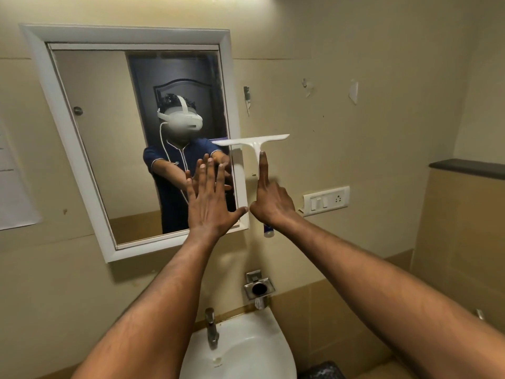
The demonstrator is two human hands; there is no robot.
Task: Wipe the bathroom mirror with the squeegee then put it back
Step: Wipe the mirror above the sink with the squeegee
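A white-framed bathroom mirror (90,127) hangs on the beige wall at the upper left. My right hand (270,199) grips the handle of a white squeegee (252,142), index finger stretched up along the stem. The squeegee's blade lies level, over the mirror's right frame edge and the wall beside it. Its blue-and-white handle end sticks out below my fist. My left hand (209,198) is spread flat with fingers apart, against the lower right part of the mirror, thumb near the frame.
A white sink (246,348) with a steel tap (211,328) stands below. A metal holder (259,287) is fixed on the wall above the sink. A switch plate (326,201) is right of my hands. A dark ledge (467,168) sits at far right.
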